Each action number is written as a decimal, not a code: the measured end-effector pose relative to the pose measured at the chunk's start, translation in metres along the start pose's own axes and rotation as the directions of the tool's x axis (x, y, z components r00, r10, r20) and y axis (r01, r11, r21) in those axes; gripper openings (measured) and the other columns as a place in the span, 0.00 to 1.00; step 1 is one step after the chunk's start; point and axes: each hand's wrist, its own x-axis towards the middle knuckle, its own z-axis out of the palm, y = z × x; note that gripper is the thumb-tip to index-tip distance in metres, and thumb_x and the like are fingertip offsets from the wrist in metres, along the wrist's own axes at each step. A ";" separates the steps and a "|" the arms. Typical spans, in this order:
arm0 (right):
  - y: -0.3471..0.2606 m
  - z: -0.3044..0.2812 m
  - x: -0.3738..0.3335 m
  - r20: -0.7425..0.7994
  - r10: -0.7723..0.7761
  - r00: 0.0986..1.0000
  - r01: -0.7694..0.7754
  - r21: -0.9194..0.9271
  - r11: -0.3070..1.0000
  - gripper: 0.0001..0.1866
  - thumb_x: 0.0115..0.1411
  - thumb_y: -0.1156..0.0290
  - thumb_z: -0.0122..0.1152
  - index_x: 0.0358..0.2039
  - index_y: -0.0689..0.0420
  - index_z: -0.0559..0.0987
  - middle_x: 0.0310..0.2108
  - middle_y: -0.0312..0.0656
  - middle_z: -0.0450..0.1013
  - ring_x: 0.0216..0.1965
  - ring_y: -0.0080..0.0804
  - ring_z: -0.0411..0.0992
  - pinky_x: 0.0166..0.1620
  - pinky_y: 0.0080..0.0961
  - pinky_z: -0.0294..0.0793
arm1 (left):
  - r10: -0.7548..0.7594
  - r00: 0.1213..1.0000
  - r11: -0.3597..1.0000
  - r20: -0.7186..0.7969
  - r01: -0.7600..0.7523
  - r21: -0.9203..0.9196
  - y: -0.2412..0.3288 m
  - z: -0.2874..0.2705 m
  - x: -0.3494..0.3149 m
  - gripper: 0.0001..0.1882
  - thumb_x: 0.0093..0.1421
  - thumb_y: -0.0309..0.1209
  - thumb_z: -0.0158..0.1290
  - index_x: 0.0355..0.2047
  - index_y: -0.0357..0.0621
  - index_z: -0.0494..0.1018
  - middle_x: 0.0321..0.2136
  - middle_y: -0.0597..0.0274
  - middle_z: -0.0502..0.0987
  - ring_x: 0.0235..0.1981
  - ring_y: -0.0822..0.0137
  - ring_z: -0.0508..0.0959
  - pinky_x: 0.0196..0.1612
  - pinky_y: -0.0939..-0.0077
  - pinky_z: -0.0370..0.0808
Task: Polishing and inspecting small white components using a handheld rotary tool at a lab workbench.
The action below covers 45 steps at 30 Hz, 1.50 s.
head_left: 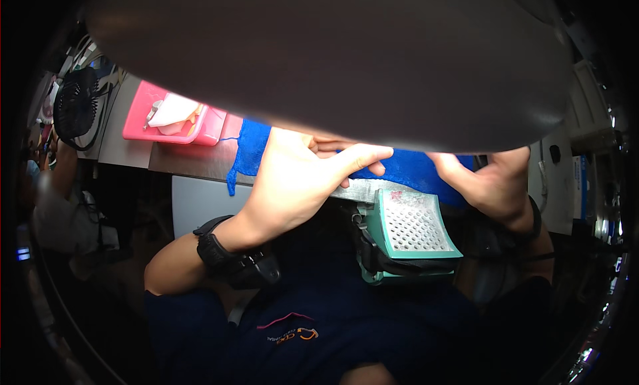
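Note:
My left hand is over a blue cloth, its fingers curled and its thumb stretched to the right above them. Whatever lies in that grip, if anything, I cannot make out. Across from it, at the cloth's right part, is my right hand, thumb pointing inward; its other fingers are mostly hidden behind a large dark smooth cover that fills the upper view. Between my forearms, below the cloth, sits a teal block with a perforated pale plate. A grey metal bar lies just above it.
A pink bin holding white and pale pieces stands on the table at the left. Farther left are a black fan and another person. A light grey panel is below the table edge.

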 end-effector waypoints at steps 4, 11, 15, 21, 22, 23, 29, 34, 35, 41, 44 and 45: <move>-0.016 -0.008 -0.001 0.104 0.108 0.989 -0.116 0.078 0.990 0.14 0.47 0.85 0.69 0.37 0.65 0.85 0.32 0.45 0.82 0.33 0.29 0.81 0.38 0.24 0.79 | -0.027 0.999 0.999 0.020 0.028 -0.019 -0.002 0.001 0.000 0.10 0.64 0.23 0.61 0.46 0.35 0.80 0.39 0.56 0.85 0.35 0.72 0.84 0.33 0.84 0.76; -0.011 0.007 -0.008 0.126 0.098 0.987 -0.118 0.165 0.979 0.13 0.49 0.87 0.70 0.38 0.67 0.83 0.33 0.50 0.83 0.32 0.32 0.82 0.38 0.25 0.79 | -0.051 0.997 0.999 0.055 0.052 -0.006 -0.001 -0.002 0.000 0.11 0.62 0.21 0.63 0.45 0.33 0.78 0.39 0.57 0.84 0.42 0.71 0.84 0.46 0.81 0.81; -0.006 0.009 -0.010 0.145 0.042 0.988 -0.069 0.185 0.980 0.15 0.50 0.86 0.71 0.40 0.67 0.83 0.36 0.49 0.81 0.35 0.32 0.80 0.40 0.25 0.78 | 0.012 0.999 0.999 0.048 -0.015 0.047 -0.005 -0.004 0.000 0.12 0.63 0.23 0.63 0.46 0.35 0.77 0.38 0.58 0.84 0.38 0.73 0.84 0.37 0.85 0.78; -0.001 0.014 -0.016 0.128 0.171 0.977 -0.207 0.367 0.907 0.19 0.53 0.84 0.72 0.46 0.69 0.80 0.41 0.49 0.78 0.39 0.33 0.77 0.44 0.27 0.77 | 0.054 0.997 0.999 0.062 -0.054 -0.006 -0.006 -0.006 0.001 0.12 0.64 0.22 0.62 0.46 0.36 0.76 0.38 0.57 0.84 0.36 0.72 0.84 0.31 0.85 0.76; 0.001 0.013 -0.015 0.127 0.116 0.985 -0.152 0.327 0.933 0.19 0.53 0.84 0.72 0.46 0.69 0.80 0.41 0.49 0.79 0.39 0.33 0.77 0.45 0.27 0.77 | 0.044 0.997 0.999 0.059 -0.042 -0.027 -0.005 -0.006 0.001 0.12 0.64 0.22 0.62 0.46 0.36 0.76 0.38 0.57 0.84 0.36 0.72 0.84 0.31 0.85 0.76; 0.003 0.011 -0.014 0.127 0.060 0.990 -0.096 0.297 0.950 0.19 0.53 0.83 0.73 0.45 0.69 0.80 0.40 0.49 0.79 0.39 0.33 0.77 0.45 0.27 0.77 | 0.046 0.997 0.999 0.064 -0.045 -0.025 -0.005 -0.006 0.001 0.11 0.64 0.22 0.62 0.46 0.36 0.76 0.38 0.57 0.84 0.36 0.72 0.85 0.31 0.85 0.76; 0.001 0.014 -0.016 0.128 0.152 0.980 -0.190 0.387 0.902 0.18 0.51 0.81 0.75 0.43 0.68 0.81 0.39 0.49 0.80 0.39 0.32 0.78 0.45 0.27 0.77 | 0.093 0.994 0.995 0.052 -0.094 0.024 -0.006 -0.004 0.000 0.11 0.63 0.23 0.62 0.46 0.37 0.78 0.39 0.57 0.85 0.38 0.73 0.84 0.32 0.86 0.77; 0.001 0.017 -0.017 0.213 0.207 0.955 -0.287 0.481 0.828 0.19 0.50 0.78 0.77 0.42 0.67 0.81 0.39 0.48 0.79 0.39 0.31 0.77 0.45 0.26 0.77 | 0.021 0.999 1.000 0.028 -0.021 0.007 -0.003 -0.003 -0.003 0.09 0.62 0.23 0.64 0.43 0.33 0.82 0.39 0.56 0.85 0.40 0.71 0.84 0.46 0.78 0.80; 0.001 0.018 -0.017 0.218 0.210 0.953 -0.292 0.485 0.824 0.19 0.50 0.77 0.77 0.42 0.67 0.81 0.39 0.48 0.79 0.38 0.31 0.77 0.44 0.26 0.76 | 0.018 0.999 1.000 0.032 -0.018 -0.001 -0.002 -0.003 -0.004 0.09 0.62 0.23 0.64 0.43 0.33 0.82 0.39 0.56 0.85 0.40 0.71 0.84 0.46 0.78 0.80; -0.002 0.021 -0.020 0.208 0.246 0.947 -0.320 0.513 0.797 0.19 0.50 0.76 0.77 0.42 0.67 0.82 0.38 0.47 0.79 0.38 0.30 0.77 0.44 0.25 0.76 | -0.019 0.998 1.000 0.060 0.019 -0.009 0.001 -0.003 -0.003 0.10 0.62 0.24 0.63 0.43 0.34 0.83 0.39 0.56 0.85 0.39 0.72 0.84 0.45 0.79 0.81; -0.002 0.021 -0.021 0.204 0.241 0.949 -0.313 0.500 0.808 0.18 0.50 0.77 0.77 0.41 0.68 0.82 0.37 0.46 0.79 0.38 0.30 0.77 0.43 0.24 0.76 | -0.005 0.998 1.000 0.057 0.004 0.017 0.001 -0.003 -0.003 0.10 0.62 0.24 0.64 0.44 0.34 0.83 0.39 0.56 0.85 0.39 0.72 0.84 0.44 0.79 0.81; -0.002 0.021 -0.021 0.204 0.241 0.949 -0.312 0.493 0.812 0.18 0.50 0.77 0.77 0.41 0.68 0.82 0.37 0.46 0.79 0.38 0.30 0.77 0.43 0.24 0.76 | 0.000 0.999 1.000 0.053 0.000 0.010 0.001 -0.003 -0.002 0.10 0.62 0.24 0.64 0.44 0.34 0.83 0.39 0.56 0.85 0.39 0.72 0.84 0.44 0.79 0.81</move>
